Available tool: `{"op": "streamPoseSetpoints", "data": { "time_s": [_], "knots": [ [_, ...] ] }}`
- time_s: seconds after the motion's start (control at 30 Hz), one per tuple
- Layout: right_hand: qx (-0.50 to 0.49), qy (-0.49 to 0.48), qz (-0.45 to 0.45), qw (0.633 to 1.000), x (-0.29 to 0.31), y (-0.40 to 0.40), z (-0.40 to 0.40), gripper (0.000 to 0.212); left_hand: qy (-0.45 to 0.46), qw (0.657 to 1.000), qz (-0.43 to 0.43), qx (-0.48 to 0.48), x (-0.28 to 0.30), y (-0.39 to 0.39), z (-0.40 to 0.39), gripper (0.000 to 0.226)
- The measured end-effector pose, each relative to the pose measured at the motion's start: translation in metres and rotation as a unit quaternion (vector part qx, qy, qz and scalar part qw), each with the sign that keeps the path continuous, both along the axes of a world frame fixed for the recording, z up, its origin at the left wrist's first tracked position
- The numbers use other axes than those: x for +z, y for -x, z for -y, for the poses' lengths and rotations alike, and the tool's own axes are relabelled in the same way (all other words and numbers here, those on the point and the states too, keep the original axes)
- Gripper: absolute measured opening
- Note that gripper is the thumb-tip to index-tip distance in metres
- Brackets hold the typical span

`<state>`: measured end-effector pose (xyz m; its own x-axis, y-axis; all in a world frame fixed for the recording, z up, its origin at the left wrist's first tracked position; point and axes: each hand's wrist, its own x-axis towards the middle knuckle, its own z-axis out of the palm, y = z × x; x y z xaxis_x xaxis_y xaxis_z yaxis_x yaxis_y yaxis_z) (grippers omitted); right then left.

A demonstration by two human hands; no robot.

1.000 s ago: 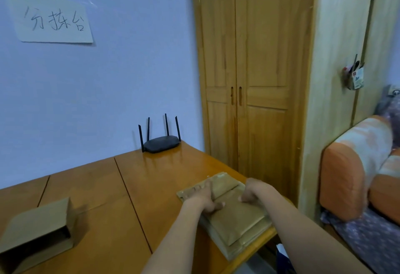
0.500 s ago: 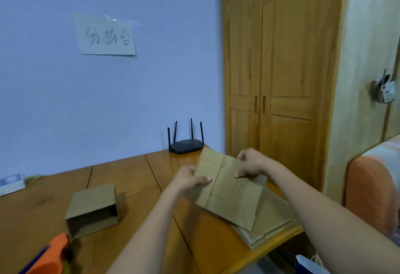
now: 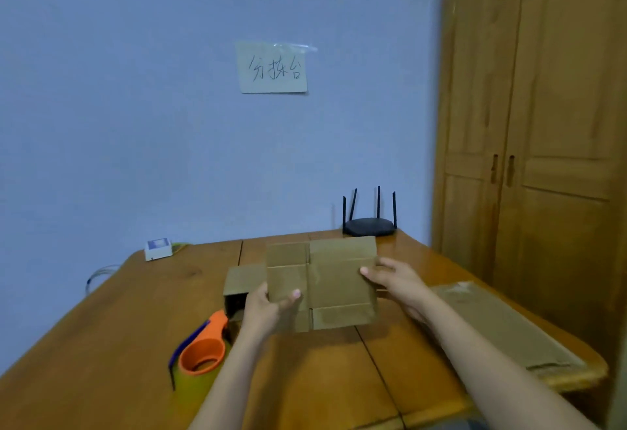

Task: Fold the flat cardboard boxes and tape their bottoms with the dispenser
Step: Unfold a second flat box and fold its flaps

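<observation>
Two hands hold one flat cardboard box (image 3: 325, 283) above table (image 3: 101, 344) centre | left hand (image 3: 268, 307) pinches left edge, right hand (image 3: 390, 280) grips right edge | advice: push edges inward evenly to open it square | tape dispenser (image 3: 202, 350) near left.

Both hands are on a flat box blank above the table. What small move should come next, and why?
Probably push the two side edges toward each other to pop the flat box blank open into a tube. It is still flat, the left hand pinches its left edge, the right hand grips its right edge, and the orange tape dispenser lies unused on the table.
</observation>
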<state>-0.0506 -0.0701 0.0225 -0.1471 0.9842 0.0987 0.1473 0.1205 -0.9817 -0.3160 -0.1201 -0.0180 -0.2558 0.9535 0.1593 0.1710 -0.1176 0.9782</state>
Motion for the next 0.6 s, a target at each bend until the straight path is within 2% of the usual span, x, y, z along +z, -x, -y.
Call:
{"op": "streamPoseSetpoints", "data": {
  "time_s": [0.1,0.27,0.4,0.5,0.6],
  "knots": [
    [0.002,-0.002,-0.056,0.998,-0.026,0.019,0.004,0.037,-0.007,1.000,-0.012,-0.008,-0.013,0.003,0.017,0.027],
    [-0.009,0.008,-0.099,0.995,-0.057,0.031,0.008,0.029,-0.001,1.000,-0.010,0.001,-0.030,0.007,0.030,0.039],
    [0.008,0.000,-0.077,0.997,-0.063,0.036,0.009,0.033,-0.022,0.998,0.049,0.014,-0.024,0.009,0.035,0.033],
    [0.018,-0.004,-0.078,0.997,-0.065,0.041,0.012,0.032,-0.021,0.998,0.062,0.016,-0.024,0.010,0.037,0.025],
    [0.032,-0.009,-0.085,0.996,-0.064,0.042,0.015,0.045,-0.025,0.997,0.072,0.025,-0.026,0.007,0.038,0.020]
  ]
}}
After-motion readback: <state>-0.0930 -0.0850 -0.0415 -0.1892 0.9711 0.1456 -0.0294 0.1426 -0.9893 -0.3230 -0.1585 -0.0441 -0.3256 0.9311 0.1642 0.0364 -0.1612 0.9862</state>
